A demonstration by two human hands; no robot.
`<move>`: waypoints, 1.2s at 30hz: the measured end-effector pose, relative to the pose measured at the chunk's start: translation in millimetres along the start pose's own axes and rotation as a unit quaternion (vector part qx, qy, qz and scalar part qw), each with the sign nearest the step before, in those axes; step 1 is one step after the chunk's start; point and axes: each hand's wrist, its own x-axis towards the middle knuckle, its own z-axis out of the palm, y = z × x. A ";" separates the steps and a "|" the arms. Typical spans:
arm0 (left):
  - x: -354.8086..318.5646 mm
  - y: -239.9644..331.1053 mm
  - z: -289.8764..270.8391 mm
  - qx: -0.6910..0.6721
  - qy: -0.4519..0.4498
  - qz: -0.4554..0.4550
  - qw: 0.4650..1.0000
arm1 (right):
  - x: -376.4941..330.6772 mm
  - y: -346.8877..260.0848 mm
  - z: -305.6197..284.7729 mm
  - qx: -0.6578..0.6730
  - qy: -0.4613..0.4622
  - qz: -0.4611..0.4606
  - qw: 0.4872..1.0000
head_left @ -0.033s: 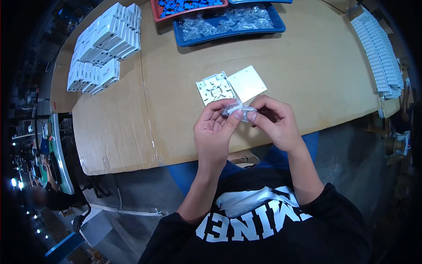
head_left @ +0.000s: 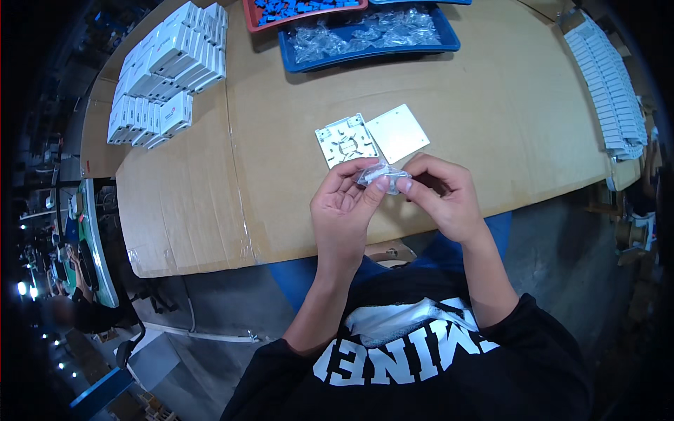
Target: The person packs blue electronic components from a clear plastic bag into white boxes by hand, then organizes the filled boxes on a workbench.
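Between both hands is a small clear plastic bag (head_left: 382,177) with whitish pieces inside, too small to name. My left hand (head_left: 344,200) pinches its left side between thumb and fingers. The right side is gripped by my right hand (head_left: 442,196), thumb against a curled index finger. Just beyond the hands, on the cardboard-covered table, lies an open white plastic box base (head_left: 347,139) with a ring and clips moulded inside. A flat white cover (head_left: 398,133) rests beside it on the right. My left fingers hide the base's near edge.
Stacked white boxes (head_left: 168,52) stand at the table's far left. At the back are a blue tray (head_left: 372,62) of clear bags and a red tray (head_left: 254,19) of blue parts. White pieces (head_left: 605,88) line the right edge. Another person (head_left: 84,309) works at far left.
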 end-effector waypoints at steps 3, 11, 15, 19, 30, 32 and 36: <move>0.4 3.3 1.3 -0.026 0.019 -0.004 0.999 | 7.0 12.5 -0.8 -0.122 0.035 -0.111 0.986; 7.6 -5.1 -6.2 -0.024 0.019 -0.001 1.000 | 8.7 26.3 -2.7 -0.144 0.023 -0.127 0.981; 2.0 -4.5 -5.3 0.013 0.016 0.013 1.000 | 5.3 21.8 2.1 -0.098 0.053 -0.088 0.990; -5.4 -3.6 -3.3 0.012 0.024 0.033 0.999 | -3.4 26.0 5.9 0.000 0.054 -0.001 0.999; -25.4 -6.7 -2.6 0.001 0.019 0.063 0.998 | -26.7 20.9 32.3 0.124 0.135 0.011 0.983; -28.9 -5.5 -1.7 -0.004 0.028 0.065 0.997 | -30.3 21.2 37.3 0.134 0.151 0.006 0.979; -34.7 -3.0 -2.5 -0.020 0.039 0.084 0.995 | -32.5 22.1 40.8 0.101 0.138 -0.015 0.985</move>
